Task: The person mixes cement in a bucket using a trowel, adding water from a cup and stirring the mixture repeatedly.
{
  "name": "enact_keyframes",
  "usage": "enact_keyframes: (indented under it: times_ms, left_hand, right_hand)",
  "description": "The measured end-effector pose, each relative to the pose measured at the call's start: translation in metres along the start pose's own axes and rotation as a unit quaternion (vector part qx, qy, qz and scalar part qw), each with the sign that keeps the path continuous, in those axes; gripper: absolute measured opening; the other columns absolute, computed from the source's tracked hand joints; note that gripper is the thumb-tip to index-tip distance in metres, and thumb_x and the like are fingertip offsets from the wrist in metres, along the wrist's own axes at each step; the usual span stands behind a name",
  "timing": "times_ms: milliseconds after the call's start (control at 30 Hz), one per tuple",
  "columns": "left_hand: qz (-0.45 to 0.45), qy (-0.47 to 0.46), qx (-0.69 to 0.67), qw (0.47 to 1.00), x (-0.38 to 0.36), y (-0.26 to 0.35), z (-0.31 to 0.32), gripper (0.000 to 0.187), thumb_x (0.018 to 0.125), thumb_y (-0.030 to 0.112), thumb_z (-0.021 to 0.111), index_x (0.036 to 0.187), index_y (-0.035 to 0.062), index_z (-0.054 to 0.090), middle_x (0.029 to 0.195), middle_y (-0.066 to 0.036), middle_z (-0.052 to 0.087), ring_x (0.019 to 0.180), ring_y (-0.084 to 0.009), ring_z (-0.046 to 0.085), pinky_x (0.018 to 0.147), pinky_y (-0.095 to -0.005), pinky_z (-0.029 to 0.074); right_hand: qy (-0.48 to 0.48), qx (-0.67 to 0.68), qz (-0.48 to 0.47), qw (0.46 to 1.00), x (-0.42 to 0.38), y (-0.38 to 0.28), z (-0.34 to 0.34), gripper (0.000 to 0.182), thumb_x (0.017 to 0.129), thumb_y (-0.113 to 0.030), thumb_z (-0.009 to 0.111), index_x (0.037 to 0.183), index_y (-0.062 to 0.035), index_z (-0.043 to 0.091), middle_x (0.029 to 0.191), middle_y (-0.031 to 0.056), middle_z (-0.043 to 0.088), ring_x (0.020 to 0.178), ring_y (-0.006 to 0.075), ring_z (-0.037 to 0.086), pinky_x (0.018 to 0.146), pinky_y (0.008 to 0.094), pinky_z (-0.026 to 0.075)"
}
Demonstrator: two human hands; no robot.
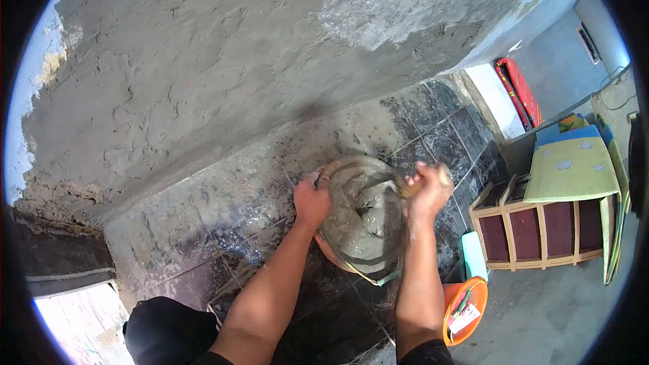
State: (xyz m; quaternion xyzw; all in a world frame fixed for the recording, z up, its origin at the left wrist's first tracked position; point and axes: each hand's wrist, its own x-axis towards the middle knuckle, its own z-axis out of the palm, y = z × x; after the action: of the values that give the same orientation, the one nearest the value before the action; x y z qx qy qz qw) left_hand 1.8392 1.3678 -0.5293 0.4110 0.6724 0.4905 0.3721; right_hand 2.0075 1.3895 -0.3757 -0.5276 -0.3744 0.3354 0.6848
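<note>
A round bucket (328, 251) of wet grey mortar (365, 230) stands on the dark tiled floor in front of me. My left hand (312, 199) is closed on the bucket's left rim, near a dark piece of its handle. My right hand (429, 190) is wrapped round the wooden handle of a trowel (410, 190) at the bucket's right side. The trowel's blade is mostly hidden in the mortar, which lies in thick folds around it.
A wall (182, 61) coated in damp grey plaster rises ahead. To the right are an orange bucket (478, 292) with small items, a wooden cabinet (541, 230) under a folded green mat (574, 169), and a red rolled item (520, 91). Splashes mark the tiles (446, 142).
</note>
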Motion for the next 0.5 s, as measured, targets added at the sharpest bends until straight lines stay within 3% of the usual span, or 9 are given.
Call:
enact_keyframes:
  times_ms: [100,200,300,500]
  left_hand:
    - [-0.022,-0.014,0.003,1.0,-0.003,0.004,-0.002,0.034,0.09,0.023,0.059,0.112,-0.0009,0.069,0.103,-0.029,0.068,0.101,-0.0452,0.065,0.09,-0.0463,0.05]
    - [0.038,0.034,-0.002,0.999,-0.005,-0.002,0.002,0.035,0.09,0.025,0.061,0.112,-0.0006,0.069,0.104,-0.028,0.068,0.102,-0.0441,0.065,0.091,-0.045,0.05]
    - [-0.009,0.028,0.034,0.999,-0.014,0.005,-0.006,0.035,0.092,0.027,0.062,0.111,-0.0002,0.07,0.105,-0.026,0.069,0.101,-0.0422,0.066,0.091,-0.0433,0.05]
    - [-0.049,0.152,-0.08,0.984,-0.078,0.005,-0.009,0.044,0.095,0.032,0.062,0.119,-0.0044,0.064,0.119,-0.022,0.066,0.113,-0.0341,0.062,0.097,-0.0408,0.046]
  right_hand:
    - [0.02,0.067,-0.005,0.998,-0.017,-0.035,-0.018,0.016,0.078,-0.002,0.065,0.077,-0.0056,0.049,0.06,0.0049,0.05,0.05,0.0143,0.049,0.052,0.0322,0.048]
    - [0.029,0.096,-0.038,0.994,-0.029,-0.068,-0.048,0.017,0.081,-0.005,0.063,0.084,-0.0089,0.047,0.059,0.0023,0.048,0.052,0.0141,0.049,0.058,0.0344,0.049]
    - [0.032,0.133,-0.034,0.99,-0.032,-0.09,-0.081,0.015,0.085,-0.01,0.061,0.085,-0.0117,0.046,0.061,0.0019,0.045,0.053,0.0142,0.045,0.06,0.0343,0.046]
    - [0.036,0.081,-0.032,0.996,-0.057,-0.067,-0.114,0.016,0.081,-0.007,0.061,0.083,-0.0085,0.045,0.06,0.0042,0.046,0.053,0.0167,0.048,0.059,0.0348,0.047]
